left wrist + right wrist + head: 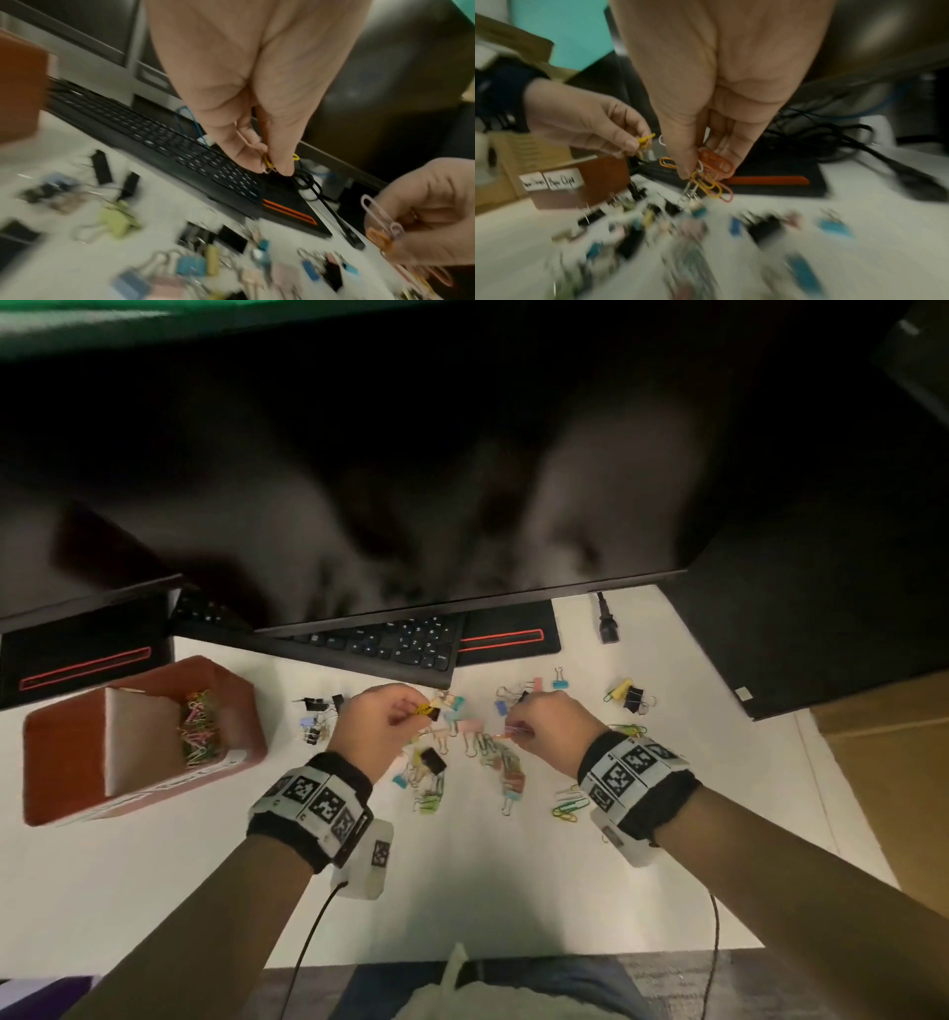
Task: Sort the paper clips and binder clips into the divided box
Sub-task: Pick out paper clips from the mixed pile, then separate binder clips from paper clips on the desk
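Observation:
My left hand (pixel 405 713) hovers above the clip pile and pinches a yellow paper clip (pixel 268 162) between thumb and fingertips. My right hand (pixel 518 729) holds a bunch of paper clips (pixel 711 174), orange, yellow and pink, just right of it. Below both hands, mixed binder clips and paper clips (pixel 462 752) lie scattered on the white desk (pixel 205 865). The red divided box (pixel 67 762) stands at the left, with coloured paper clips (pixel 197 729) in its right compartment; what its left compartment holds is not visible.
A black keyboard (pixel 390 642) lies just behind the pile, under the edge of a dark monitor (pixel 462 480). More clips (pixel 629 695) sit at the right. A black plug (pixel 608 618) lies behind them, and a cardboard box (pixel 893 762) stands at far right.

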Available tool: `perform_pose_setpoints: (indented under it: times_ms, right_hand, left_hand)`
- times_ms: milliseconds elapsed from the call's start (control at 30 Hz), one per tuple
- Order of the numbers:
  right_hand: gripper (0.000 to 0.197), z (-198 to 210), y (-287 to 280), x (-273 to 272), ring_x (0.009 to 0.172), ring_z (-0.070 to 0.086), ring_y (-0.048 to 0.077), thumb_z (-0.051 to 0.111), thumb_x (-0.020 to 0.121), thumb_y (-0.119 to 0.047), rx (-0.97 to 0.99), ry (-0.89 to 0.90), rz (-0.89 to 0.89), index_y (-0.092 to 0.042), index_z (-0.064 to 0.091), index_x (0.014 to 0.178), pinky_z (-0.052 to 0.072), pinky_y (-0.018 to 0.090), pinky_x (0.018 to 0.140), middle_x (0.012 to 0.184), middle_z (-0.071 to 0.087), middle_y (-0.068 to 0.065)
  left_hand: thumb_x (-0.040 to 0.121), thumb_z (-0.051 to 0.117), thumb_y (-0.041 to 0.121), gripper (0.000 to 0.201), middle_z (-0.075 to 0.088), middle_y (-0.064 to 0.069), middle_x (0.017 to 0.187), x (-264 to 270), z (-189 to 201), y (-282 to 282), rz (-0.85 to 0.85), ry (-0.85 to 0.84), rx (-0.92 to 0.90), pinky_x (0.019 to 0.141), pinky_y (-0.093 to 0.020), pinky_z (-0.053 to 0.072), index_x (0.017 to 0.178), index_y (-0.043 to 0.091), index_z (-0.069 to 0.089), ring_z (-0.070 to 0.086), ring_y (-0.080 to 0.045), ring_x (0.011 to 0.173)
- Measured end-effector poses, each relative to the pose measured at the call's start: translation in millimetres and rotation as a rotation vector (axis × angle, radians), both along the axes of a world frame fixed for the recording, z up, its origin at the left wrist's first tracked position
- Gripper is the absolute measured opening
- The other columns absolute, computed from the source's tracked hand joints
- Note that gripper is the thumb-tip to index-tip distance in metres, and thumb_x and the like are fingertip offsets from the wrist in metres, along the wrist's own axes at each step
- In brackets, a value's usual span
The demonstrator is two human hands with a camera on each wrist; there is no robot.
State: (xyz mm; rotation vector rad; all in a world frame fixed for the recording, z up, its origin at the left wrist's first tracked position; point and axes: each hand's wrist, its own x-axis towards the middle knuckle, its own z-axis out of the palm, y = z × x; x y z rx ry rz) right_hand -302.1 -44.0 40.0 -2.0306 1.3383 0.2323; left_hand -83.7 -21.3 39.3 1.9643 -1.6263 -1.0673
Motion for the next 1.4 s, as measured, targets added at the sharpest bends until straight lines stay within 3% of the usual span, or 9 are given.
perform_pose_setpoints:
  times_ms: [333, 467, 633, 800, 967, 1033, 1133, 1233, 1400]
  right_hand:
    - [0.016, 58.9, -23.0, 266.1, 0.09, 0.063, 0.027, 0.057, 0.082, -0.009, -0.176, -0.364, 0.162, -0.017, 0.069, 0.089, 0.051, 0.035, 0.083, 0.094, 0.069, 0.009]
    - [0.015, 46.7, -26.5, 334.5, 0.092, 0.062, 0.026, 0.059, 0.083, -0.007, -0.139, -0.37, 0.064, -0.012, 0.069, 0.093, 0.051, 0.038, 0.084, 0.097, 0.068, 0.011]
    - [0.033, 18.1, -29.0, 358.7, 0.092, 0.062, 0.023, 0.069, 0.081, -0.024, -0.047, -0.338, -0.054, -0.011, 0.061, 0.11, 0.048, 0.029, 0.082, 0.098, 0.067, 0.009]
    - [0.028, 21.0, -24.8, 332.1, 0.089, 0.061, 0.016, 0.06, 0.088, -0.023, -0.003, -0.456, -0.074, -0.013, 0.058, 0.114, 0.05, 0.027, 0.083, 0.103, 0.067, 0.006]
    - [0.017, 21.4, -3.6, 245.0, 0.077, 0.058, 0.01, 0.056, 0.09, -0.018, -0.08, -0.528, -0.115, -0.015, 0.065, 0.104, 0.038, 0.002, 0.06, 0.096, 0.066, -0.002]
    - [0.017, 13.4, 6.6, 194.8, 0.075, 0.058, 0.011, 0.057, 0.089, -0.018, -0.072, -0.465, -0.171, -0.018, 0.065, 0.104, 0.039, 0.003, 0.06, 0.094, 0.064, -0.004]
    - [0.019, -4.6, 21.8, 110.6, 0.068, 0.049, -0.003, 0.061, 0.086, -0.015, -0.087, -0.31, -0.23, -0.016, 0.066, 0.104, 0.035, 0.002, 0.062, 0.093, 0.062, -0.004]
    - [0.024, -18.9, 38.9, 31.6, 0.067, 0.046, 0.001, 0.064, 0.083, -0.012, -0.07, -0.158, -0.317, -0.015, 0.065, 0.106, 0.038, 0.016, 0.071, 0.098, 0.061, 0.002]
    - [0.034, -37.3, 63.9, -54.9, 0.092, 0.056, 0.014, 0.066, 0.081, -0.015, 0.06, 0.031, -0.309, -0.022, 0.059, 0.113, 0.046, 0.026, 0.087, 0.105, 0.053, -0.003]
  left_hand:
    - [0.075, 0.073, 0.016, 0.014, 0.058, 0.008, 0.068, 186.5, 42.2, 25.4, 0.303, -0.197, -0.053, 0.06, -0.005, 0.038, 0.082, 0.01, 0.063, 0.051, 0.0, 0.062]
    - [0.076, 0.072, 0.021, 0.014, 0.067, 0.0, 0.082, 227.9, 37.2, 26.2, 0.376, -0.197, 0.001, 0.078, -0.026, 0.048, 0.086, 0.015, 0.064, 0.06, -0.013, 0.076]
    - [0.084, 0.06, 0.015, 0.025, 0.069, -0.009, 0.106, 249.9, 19.3, 24.5, 0.358, -0.134, 0.062, 0.093, -0.035, 0.048, 0.108, 0.007, 0.062, 0.063, -0.022, 0.097]
    - [0.088, 0.055, 0.013, 0.023, 0.066, -0.002, 0.11, 243.8, 18.4, 25.0, 0.334, -0.051, -0.026, 0.098, -0.033, 0.046, 0.111, 0.013, 0.061, 0.06, -0.014, 0.104]
    - [0.088, 0.056, 0.015, 0.016, 0.066, 0.003, 0.098, 191.0, 24.4, 20.8, 0.156, 0.033, -0.145, 0.083, -0.029, 0.05, 0.103, 0.018, 0.063, 0.061, -0.013, 0.089]
    - [0.088, 0.056, 0.018, 0.016, 0.065, 0.006, 0.094, 158.7, 24.0, 18.8, 0.063, 0.048, -0.129, 0.07, -0.02, 0.048, 0.103, 0.021, 0.063, 0.059, -0.009, 0.08]
    - [0.089, 0.056, 0.019, 0.019, 0.063, 0.006, 0.096, 105.7, 17.7, 18.4, -0.095, 0.052, -0.072, 0.067, -0.017, 0.045, 0.106, 0.021, 0.061, 0.057, -0.007, 0.078]
    - [0.089, 0.054, 0.016, 0.021, 0.063, 0.004, 0.099, 52.4, 5.2, 20.8, -0.197, 0.074, 0.012, 0.06, -0.015, 0.046, 0.109, 0.019, 0.059, 0.059, -0.011, 0.083]
    - [0.087, 0.053, 0.007, 0.022, 0.066, -0.003, 0.104, -15.8, -26.8, 20.6, -0.299, -0.046, 0.057, 0.075, -0.022, 0.048, 0.105, 0.015, 0.062, 0.061, -0.014, 0.082]
